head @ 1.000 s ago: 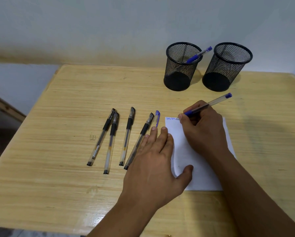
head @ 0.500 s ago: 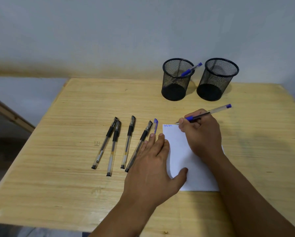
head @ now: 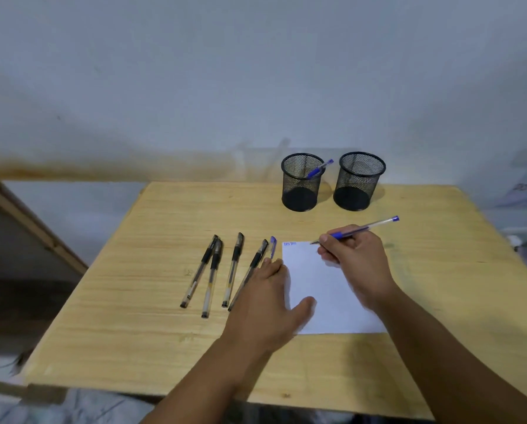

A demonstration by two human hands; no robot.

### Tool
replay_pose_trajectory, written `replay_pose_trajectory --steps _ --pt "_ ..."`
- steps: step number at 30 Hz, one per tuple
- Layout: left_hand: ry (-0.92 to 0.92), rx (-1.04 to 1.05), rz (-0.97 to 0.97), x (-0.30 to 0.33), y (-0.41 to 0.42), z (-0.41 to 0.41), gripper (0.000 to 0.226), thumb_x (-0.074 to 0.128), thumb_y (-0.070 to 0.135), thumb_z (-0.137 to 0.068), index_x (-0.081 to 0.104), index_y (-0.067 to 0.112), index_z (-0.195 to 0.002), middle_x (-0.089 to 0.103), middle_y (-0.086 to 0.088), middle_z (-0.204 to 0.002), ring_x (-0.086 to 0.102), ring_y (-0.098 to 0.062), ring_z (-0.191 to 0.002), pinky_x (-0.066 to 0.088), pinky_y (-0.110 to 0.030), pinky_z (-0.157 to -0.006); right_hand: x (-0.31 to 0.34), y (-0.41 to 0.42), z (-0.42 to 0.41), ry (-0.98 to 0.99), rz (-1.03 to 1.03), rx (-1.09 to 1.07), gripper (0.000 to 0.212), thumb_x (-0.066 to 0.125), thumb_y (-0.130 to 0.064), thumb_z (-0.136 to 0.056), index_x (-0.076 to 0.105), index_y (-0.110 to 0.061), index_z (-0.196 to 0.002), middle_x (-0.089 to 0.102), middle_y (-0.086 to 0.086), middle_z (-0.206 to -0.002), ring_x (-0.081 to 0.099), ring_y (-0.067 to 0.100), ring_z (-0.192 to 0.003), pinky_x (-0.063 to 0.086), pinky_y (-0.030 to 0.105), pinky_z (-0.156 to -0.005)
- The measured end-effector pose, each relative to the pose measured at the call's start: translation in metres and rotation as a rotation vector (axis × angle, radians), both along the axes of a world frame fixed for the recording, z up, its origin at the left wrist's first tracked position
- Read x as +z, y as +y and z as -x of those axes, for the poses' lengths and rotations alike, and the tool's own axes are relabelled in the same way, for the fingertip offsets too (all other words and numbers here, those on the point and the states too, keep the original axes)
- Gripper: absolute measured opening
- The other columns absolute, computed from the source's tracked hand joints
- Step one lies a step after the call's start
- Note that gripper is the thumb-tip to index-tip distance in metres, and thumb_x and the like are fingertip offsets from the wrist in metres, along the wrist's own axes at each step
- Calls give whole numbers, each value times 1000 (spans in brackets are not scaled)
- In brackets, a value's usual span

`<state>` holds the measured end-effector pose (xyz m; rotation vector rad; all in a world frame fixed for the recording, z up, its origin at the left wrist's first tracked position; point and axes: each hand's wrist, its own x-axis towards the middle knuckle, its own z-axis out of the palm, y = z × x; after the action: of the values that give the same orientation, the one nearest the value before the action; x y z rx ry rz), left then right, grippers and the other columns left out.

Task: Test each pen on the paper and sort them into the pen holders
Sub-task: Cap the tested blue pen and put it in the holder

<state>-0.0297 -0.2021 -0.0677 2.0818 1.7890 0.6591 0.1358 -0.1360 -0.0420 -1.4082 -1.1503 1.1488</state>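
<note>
My right hand [head: 355,258] grips a blue pen [head: 364,229], its tip at the top edge of the white paper [head: 323,286], where small blue scribbles [head: 289,243] show. My left hand [head: 263,304] lies flat with straight fingers on the paper's left edge. Several black pens [head: 213,270] lie in a row left of the paper, and a blue pen cap [head: 272,246] peeks out above my fingers. Two black mesh pen holders stand at the back: the left holder [head: 300,182] has one blue pen [head: 320,168] in it, the right holder [head: 358,180] looks empty.
Everything rests on a light wooden table [head: 164,332] against a pale wall. A wooden frame [head: 26,228] leans at the left, beyond the table's edge. Cloth or clutter shows below the table's front edge.
The camera has tilted up and back, so the table looks smaller. My right hand has shifted the pen slightly rightward and lowered its angle; its tip now reaches the paper's top edge. My left hand stays on the paper.
</note>
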Motion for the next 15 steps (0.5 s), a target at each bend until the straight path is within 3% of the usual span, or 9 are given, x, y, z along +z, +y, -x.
replay_pose_trajectory --steps 2,5,9,12,14,15 --pt "-89 22 -21 7 0 2 40 56 51 -85 58 11 -85 58 3 -93 53 -14 -89 47 -34 -75 0 -12 -3 15 8 -2 9 72 -15 -88 70 -8 -93 76 9 -79 74 21 -79 60 43 -85" --pt "-162 78 -57 16 7 8 31 54 35 -90 51 14 -69 54 1 -72 50 -15 -70 40 -33 -59 0 -29 -8 14 21 9 7 72 -14 -87 70 -8 -90 76 9 -77 75 23 -77 60 46 -85" --pt "-115 153 -69 23 43 21 21 52 17 -90 71 10 -84 68 -9 -82 60 -23 -82 50 -34 -74 2 -49 -18 24 28 9 3 71 -13 -89 70 -10 -89 76 9 -78 75 24 -78 59 47 -86" --pt "-129 206 43 29 73 30 31 56 22 -93 68 17 -121 71 0 -108 61 -17 -105 43 -22 -86 4 -61 -24 36 27 -10 3 69 -11 -89 70 -8 -90 76 9 -78 75 26 -79 59 48 -86" --pt "-117 229 146 30 88 33 34 62 26 -90 68 15 -121 70 0 -108 61 -19 -108 43 -22 -85 4 -67 -27 46 30 -18 3 69 -9 -90 69 -7 -90 76 11 -78 74 28 -79 59 48 -86" --pt "-95 229 187 31 93 33 29 66 27 -86 72 15 -112 71 0 -100 63 -20 -103 45 -24 -81 4 -70 -27 48 31 -23 3 69 -8 -89 69 -6 -90 76 11 -77 74 27 -78 59 48 -85"
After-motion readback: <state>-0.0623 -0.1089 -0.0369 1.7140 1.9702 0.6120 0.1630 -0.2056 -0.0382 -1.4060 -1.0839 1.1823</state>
